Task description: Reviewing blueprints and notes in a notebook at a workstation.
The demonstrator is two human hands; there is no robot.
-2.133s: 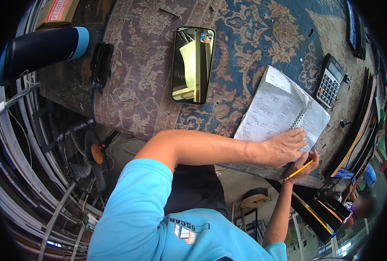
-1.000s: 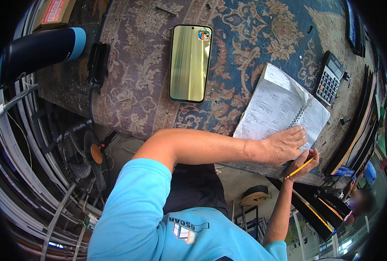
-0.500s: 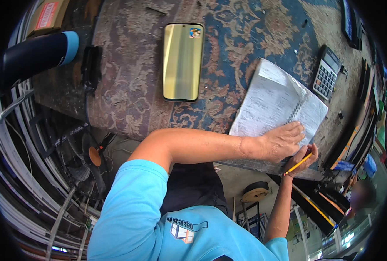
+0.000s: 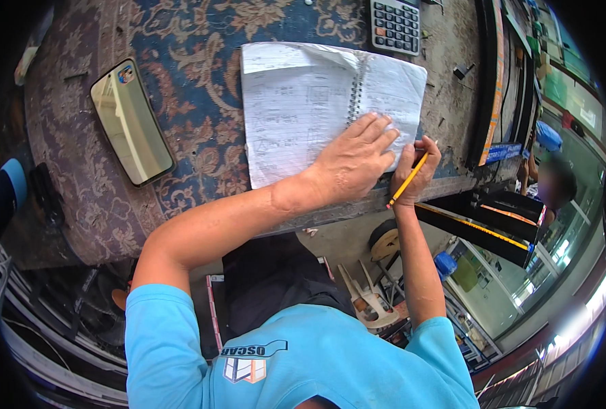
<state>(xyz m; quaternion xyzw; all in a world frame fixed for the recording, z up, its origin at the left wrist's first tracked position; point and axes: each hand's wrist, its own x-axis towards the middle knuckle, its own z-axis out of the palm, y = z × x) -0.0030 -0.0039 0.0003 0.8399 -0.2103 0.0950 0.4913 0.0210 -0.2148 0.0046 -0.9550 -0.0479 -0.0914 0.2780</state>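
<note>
Fingers [image 4: 422,160] of the right hand [image 4: 415,174] are pinched around a yellow pencil [image 4: 407,180], its long axis running from 7 to 1 o'clock, tip hidden at the notebook [image 4: 303,109]. Just at 9 o'clock, the left hand [image 4: 354,160] is pressed flat, fingers spread, on the spiral-bound pages. White, written-on sheets lie open on the patterned tabletop [image 4: 194,123].

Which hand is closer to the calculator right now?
The left hand, pressed flat on the spiral notebook below the calculator. The right hand grips a yellow pencil slightly farther down, at the notebook's lower right corner.
</note>
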